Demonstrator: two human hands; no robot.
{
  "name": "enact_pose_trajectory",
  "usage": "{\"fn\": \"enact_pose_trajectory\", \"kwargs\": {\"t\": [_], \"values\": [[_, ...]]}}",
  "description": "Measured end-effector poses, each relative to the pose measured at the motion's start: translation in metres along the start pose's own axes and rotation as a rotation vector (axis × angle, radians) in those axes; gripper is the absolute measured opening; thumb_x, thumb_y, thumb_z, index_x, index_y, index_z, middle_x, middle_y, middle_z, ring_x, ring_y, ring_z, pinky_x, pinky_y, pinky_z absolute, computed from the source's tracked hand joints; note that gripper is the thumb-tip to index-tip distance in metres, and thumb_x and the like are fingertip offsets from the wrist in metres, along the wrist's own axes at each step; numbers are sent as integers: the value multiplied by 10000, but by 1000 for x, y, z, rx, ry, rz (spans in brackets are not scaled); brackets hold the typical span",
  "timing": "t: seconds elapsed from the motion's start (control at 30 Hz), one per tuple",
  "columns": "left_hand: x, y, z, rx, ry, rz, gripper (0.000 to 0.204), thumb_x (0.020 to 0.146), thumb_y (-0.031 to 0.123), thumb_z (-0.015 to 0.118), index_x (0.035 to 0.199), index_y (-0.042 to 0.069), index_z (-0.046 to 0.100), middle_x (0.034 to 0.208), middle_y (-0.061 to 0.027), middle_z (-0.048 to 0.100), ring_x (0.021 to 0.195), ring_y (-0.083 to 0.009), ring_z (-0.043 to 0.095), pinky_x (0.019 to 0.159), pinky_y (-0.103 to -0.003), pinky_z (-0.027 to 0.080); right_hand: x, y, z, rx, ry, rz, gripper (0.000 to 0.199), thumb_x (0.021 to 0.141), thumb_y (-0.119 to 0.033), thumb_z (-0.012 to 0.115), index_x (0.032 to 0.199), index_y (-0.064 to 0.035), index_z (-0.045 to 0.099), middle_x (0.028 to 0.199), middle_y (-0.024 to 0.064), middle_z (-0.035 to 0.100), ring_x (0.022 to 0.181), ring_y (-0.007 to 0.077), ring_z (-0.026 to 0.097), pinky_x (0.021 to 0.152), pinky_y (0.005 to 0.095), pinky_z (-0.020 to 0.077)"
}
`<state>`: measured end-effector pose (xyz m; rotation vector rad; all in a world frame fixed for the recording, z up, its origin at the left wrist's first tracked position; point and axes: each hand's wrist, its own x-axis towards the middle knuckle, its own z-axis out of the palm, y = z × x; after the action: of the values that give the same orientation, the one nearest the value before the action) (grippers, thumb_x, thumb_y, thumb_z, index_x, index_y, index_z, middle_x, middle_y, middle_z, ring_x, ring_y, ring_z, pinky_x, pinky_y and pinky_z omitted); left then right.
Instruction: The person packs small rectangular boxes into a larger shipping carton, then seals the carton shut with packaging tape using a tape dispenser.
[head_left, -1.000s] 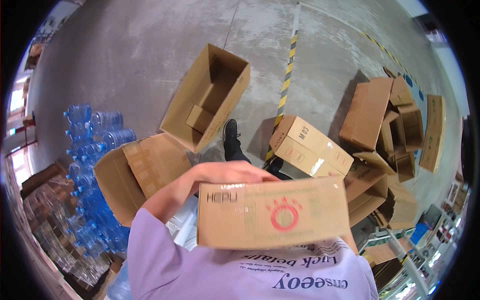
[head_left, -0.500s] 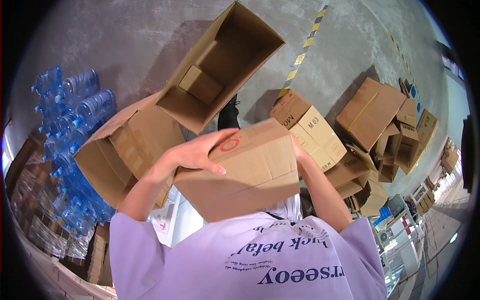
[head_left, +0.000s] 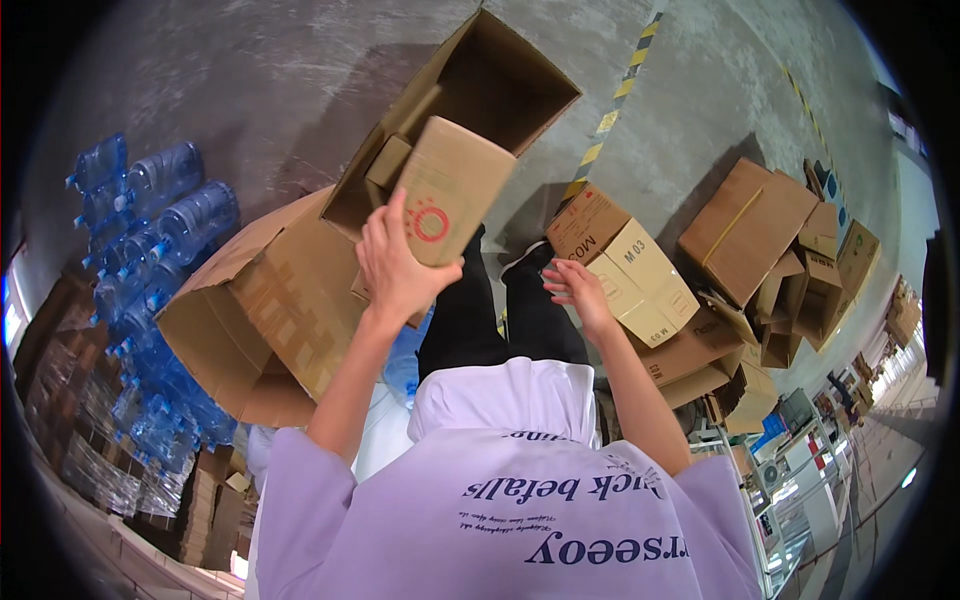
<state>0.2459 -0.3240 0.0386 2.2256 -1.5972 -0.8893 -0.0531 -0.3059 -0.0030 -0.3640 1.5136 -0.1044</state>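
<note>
A small brown cardboard box (head_left: 462, 180) with a red round mark is gripped by my left hand (head_left: 395, 255), thumb on one side and fingers on the other. It is held over the near edge of a large, open-topped cardboard carton (head_left: 535, 75). Inside that carton, a smaller box (head_left: 390, 160) sits against the left wall, partly covered by the held one. My right hand (head_left: 580, 290) is empty, its fingers loosely apart, close to a closed tan carton (head_left: 635, 265) with dark print; I cannot tell whether they touch.
Another open carton (head_left: 290, 300) lies on its side at left. Beyond it are several stacked blue water bottles (head_left: 190, 220). More cartons (head_left: 750, 215) are piled at right. Yellow-and-black tape (head_left: 620, 100) marks the grey floor (head_left: 270, 90).
The small box has moved away from my body toward the large carton and turned more upright. My right hand has let go of it and dropped back to the right.
</note>
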Motion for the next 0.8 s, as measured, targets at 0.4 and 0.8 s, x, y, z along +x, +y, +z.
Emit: {"fn": "enact_pose_trajectory", "kwargs": {"t": [0.4, 0.8], "values": [[53, 59, 107, 387, 289, 218, 856, 682, 363, 795, 1408, 167, 386, 1358, -216, 429, 1222, -355, 460, 906, -521, 357, 77, -154, 109, 212, 462, -539, 996, 672, -374, 880, 1308, 127, 299, 1242, 256, 548, 1147, 296, 553, 968, 358, 464], [108, 44, 75, -20, -80, 244, 428, 898, 249, 608, 1283, 103, 492, 1062, -187, 639, 973, -356, 630, 784, -479, 495, 181, -181, 58, -5, 513, -511, 1104, 605, -310, 860, 1430, 12, 201, 1381, 308, 347, 1182, 375, 503, 912, 406, 528]]}}
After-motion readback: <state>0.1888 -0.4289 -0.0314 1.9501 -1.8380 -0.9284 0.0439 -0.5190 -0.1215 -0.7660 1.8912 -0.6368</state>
